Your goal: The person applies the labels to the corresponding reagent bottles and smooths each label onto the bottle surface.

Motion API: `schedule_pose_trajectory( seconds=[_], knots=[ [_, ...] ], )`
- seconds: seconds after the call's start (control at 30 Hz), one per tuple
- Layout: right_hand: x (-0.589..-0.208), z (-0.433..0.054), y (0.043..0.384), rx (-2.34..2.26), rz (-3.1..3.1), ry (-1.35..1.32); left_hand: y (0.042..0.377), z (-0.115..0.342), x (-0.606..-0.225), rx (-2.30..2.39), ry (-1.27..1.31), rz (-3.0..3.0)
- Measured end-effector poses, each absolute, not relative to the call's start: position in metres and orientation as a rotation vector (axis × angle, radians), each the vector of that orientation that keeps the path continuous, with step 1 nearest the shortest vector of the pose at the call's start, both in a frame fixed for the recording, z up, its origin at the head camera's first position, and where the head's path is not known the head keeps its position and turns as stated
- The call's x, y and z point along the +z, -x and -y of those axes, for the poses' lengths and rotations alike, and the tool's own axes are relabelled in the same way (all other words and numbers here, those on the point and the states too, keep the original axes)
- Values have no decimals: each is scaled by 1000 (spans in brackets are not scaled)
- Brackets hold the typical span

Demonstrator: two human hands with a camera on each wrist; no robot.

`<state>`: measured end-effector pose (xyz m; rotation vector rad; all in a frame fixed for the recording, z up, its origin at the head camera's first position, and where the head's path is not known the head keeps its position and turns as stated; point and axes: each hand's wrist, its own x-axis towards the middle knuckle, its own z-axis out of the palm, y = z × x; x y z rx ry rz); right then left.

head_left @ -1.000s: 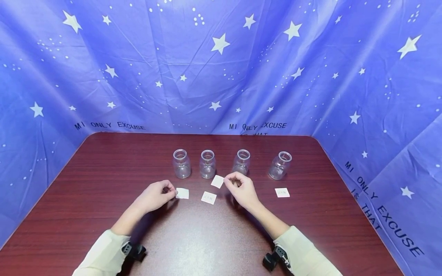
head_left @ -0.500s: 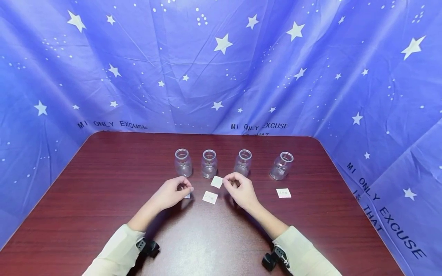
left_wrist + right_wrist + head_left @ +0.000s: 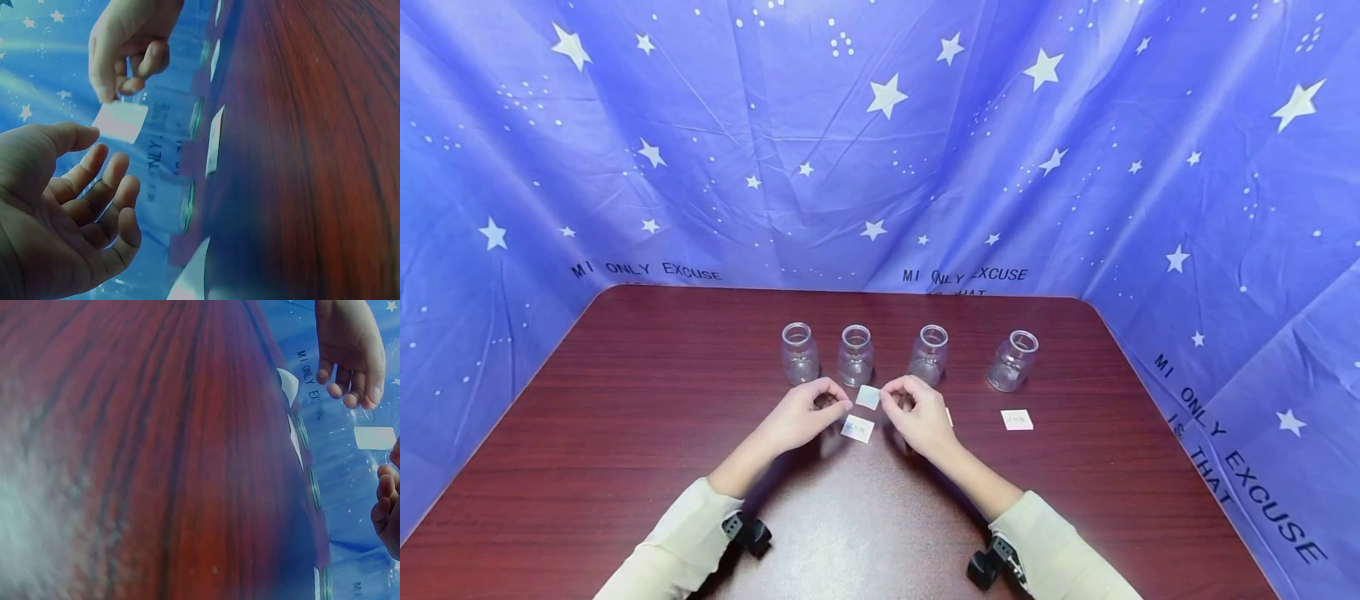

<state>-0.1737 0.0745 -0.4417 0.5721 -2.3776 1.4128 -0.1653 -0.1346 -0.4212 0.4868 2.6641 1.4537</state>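
the table (image 3: 625,400) is dark red with wood grain, its far corners rounded at ten and two o'clock, a pale glare (image 3: 827,533) towards six. four clear jars stand upright on it in a row: the first jar (image 3: 801,358) at eleven, the second jar (image 3: 856,358) at twelve, the third jar (image 3: 931,354) at one, the fourth jar (image 3: 1013,362) towards two. a white card (image 3: 857,428) lies at six from the second; another card (image 3: 1017,420) at six from the fourth. a third card (image 3: 950,417), mostly hidden, lies at five from the third. a bent card (image 3: 192,275) shows at seven in the left wrist view.
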Motion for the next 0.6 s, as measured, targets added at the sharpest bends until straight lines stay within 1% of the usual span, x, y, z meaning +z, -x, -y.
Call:
schedule_pose_trajectory(
  seconds=[0.33, 0.6],
  knots=[
    [-440, -71, 169, 1340, 2324, -690, 166, 125, -423, 1539, -544, -2611],
    [-441, -70, 166, 1246, 2307, -827, 167, 125, -424, 1575, -453, -2606]
  ],
)
